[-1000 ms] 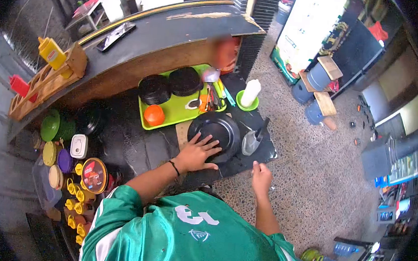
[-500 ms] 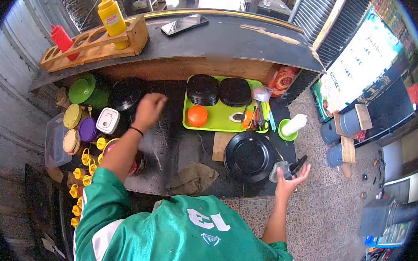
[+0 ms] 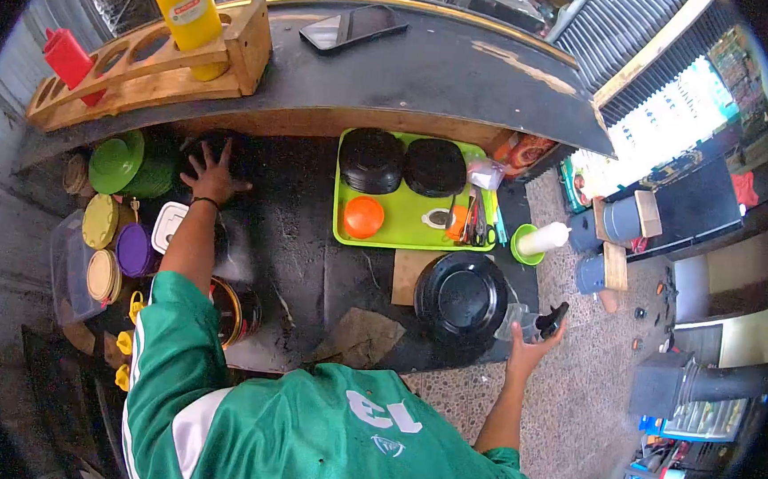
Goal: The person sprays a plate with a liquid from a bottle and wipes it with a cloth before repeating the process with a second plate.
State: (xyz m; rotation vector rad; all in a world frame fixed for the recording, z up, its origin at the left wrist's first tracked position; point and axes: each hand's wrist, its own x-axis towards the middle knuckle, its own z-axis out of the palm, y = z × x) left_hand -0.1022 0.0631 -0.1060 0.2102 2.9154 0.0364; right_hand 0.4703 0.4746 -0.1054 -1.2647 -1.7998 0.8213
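My left hand (image 3: 213, 176) is spread wide over a dark round object (image 3: 196, 148) at the back left of the black counter, which it partly hides. Beside it stand a stack of green plates (image 3: 122, 163) and a white-lidded box (image 3: 168, 227). At the counter's right edge my right hand (image 3: 530, 346) has its fingers around a clear plastic container (image 3: 518, 324) with a black part (image 3: 553, 319). Black plates (image 3: 461, 298) are stacked just left of that container. A grey-brown cloth (image 3: 361, 338) lies crumpled near the front edge.
A green tray (image 3: 393, 232) holds black dishes, an orange bowl (image 3: 363, 217) and utensils. A white bottle (image 3: 544, 240) leans in a green cup. Round lidded tubs (image 3: 136, 251) stand at left. The raised shelf (image 3: 350, 81) carries a phone (image 3: 352, 29) and sauce bottles.
My left hand has moved left and farther back, and its curled fingers are now spread. My right hand stays around the clear container. The camera view has shifted slightly.
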